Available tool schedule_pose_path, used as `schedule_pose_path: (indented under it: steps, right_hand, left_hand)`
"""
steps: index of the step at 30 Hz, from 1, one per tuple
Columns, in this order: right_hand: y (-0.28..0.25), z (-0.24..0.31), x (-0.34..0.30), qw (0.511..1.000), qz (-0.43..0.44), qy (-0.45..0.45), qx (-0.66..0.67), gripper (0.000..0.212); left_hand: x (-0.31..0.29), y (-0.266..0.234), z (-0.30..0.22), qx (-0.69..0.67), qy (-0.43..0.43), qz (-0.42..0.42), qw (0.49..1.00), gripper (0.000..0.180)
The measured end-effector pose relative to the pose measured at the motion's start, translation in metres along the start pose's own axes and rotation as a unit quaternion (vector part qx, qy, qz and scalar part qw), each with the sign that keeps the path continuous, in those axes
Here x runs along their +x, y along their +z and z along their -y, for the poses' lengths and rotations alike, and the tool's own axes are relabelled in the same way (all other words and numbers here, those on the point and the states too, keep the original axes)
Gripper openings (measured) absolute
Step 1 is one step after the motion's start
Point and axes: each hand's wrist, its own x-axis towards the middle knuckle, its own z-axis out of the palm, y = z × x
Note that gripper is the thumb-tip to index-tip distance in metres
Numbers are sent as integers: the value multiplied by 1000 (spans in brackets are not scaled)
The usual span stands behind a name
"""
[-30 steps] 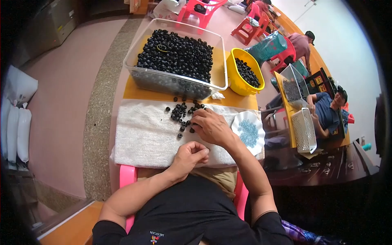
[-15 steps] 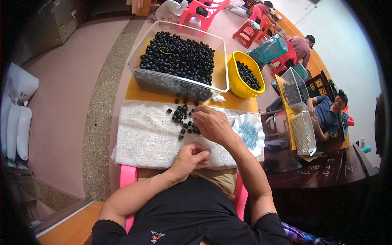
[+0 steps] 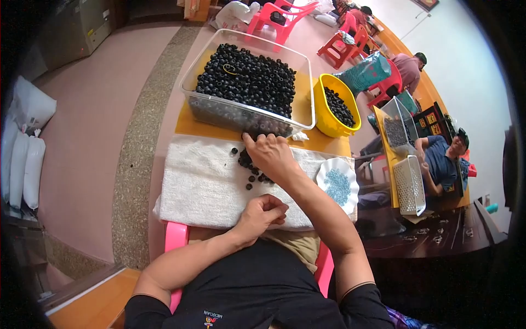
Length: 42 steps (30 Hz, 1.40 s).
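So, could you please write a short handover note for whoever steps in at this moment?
Left hand: loosely curled on the near edge of the white towel; whether it holds a bead cannot be seen.
Right hand: flat over the small pile of dark beads on the towel, fingertips at the clear tub.
Tub full of dark beads; yellow bowl partly filled; white plate holds blue pieces.
Done: some beads in the bowl. Left: the pile and the tub.

Clear tub (image 3: 219, 112) walls off bare towel (image 3: 197, 186) ahead.
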Motion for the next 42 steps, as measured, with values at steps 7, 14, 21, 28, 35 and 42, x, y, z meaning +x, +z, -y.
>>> schedule_pose_path:
  steps: [7,14,21,28,35,42]
  right_hand:
    - [5,10,9,998,-53,11,45,8]
    - [0,-7,-9,989,17,35,145,12]
    - [-11,-13,-20,983,-19,16,180,32]
    - [5,-9,-1,999,-37,-22,9,30]
    - [12,-10,15,998,-20,-43,-31,9]
    - [5,-7,19,997,0,-51,-53,10]
  left_hand:
    - [-3,-1,-1,2,-2,-18,1000,13]
    - [0,2,1,22,28,-2,999,14]
    - [0,1,4,15,41,-6,999,14]
    - [-3,1,1,16,39,-6,999,14]
    - [-3,-3,2,27,46,14,998,13]
    - [-3,-1,1,35,32,1,999,15]
